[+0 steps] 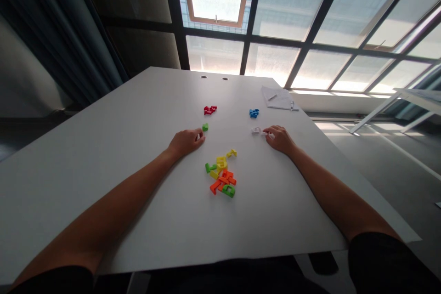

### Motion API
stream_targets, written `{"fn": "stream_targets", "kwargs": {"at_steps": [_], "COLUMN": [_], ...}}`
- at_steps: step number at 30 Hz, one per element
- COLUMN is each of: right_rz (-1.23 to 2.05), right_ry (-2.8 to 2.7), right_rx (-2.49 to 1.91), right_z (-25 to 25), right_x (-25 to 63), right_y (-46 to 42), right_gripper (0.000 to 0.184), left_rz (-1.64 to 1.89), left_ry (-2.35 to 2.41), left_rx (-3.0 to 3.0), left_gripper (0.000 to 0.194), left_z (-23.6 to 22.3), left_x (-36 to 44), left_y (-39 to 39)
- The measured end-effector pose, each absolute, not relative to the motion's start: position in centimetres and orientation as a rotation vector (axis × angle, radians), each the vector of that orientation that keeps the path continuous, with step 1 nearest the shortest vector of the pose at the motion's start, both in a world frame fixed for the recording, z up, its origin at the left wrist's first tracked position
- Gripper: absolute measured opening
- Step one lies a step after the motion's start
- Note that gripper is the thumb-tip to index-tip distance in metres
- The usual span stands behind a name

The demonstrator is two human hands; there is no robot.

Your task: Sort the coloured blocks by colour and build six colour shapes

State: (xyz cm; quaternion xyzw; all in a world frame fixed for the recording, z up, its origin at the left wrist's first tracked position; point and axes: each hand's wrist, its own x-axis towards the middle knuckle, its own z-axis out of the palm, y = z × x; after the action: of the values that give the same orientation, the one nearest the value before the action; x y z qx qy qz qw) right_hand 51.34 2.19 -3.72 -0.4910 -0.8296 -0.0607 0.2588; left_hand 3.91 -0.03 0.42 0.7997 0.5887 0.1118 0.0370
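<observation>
Placing seems in hand, calling for gentle release: mid-frame, left hand (186, 141) curled beside a green piece (205, 127), right hand (279, 138) narrow at a clear piece (263, 133), grips unclear

Short black sleeves (386, 262) leave both forearms (127, 204) bare.

A white table (275, 216) stood before large windows (282, 4) with dark frames (253, 9). Strong daylight came through them and made bright strips (341, 126) on the grey floor (358, 158). At the left hung a dark blue curtain (51, 18), and at the right there stood another white desk (422, 95) with slim legs (375, 114).
</observation>
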Motion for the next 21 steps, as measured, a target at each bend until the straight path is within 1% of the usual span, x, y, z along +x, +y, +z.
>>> {"fn": "stream_targets", "kwargs": {"at_steps": [2,8,17,21], "right_rz": [-0.167,-0.132,-0.158,-0.193], "right_ry": [-2.233,-2.214,-2.262,-2.289], "right_rx": [-1.351,-1.34,-1.164,-1.184], "right_z": [-3.8,-3.9,-3.9,-3.7], "right_x": [51.2,51.2,50.9,50.2], "right_y": [2.2,2.5,2.1,1.9], "right_gripper": [0.027,0.021,0.021,0.021], "left_rz": [0.343,0.353,0.345,0.355], "left_ry": [1.807,1.803,1.812,1.805], "left_rx": [2.455,2.444,2.448,2.45], "left_gripper": [0.033,0.034,0.034,0.034], "left_z": [0.4,0.5,0.4,0.5], "left_x": [3.9,3.9,3.9,3.9], "left_y": [0.0,0.0,0.0,0.0]}}
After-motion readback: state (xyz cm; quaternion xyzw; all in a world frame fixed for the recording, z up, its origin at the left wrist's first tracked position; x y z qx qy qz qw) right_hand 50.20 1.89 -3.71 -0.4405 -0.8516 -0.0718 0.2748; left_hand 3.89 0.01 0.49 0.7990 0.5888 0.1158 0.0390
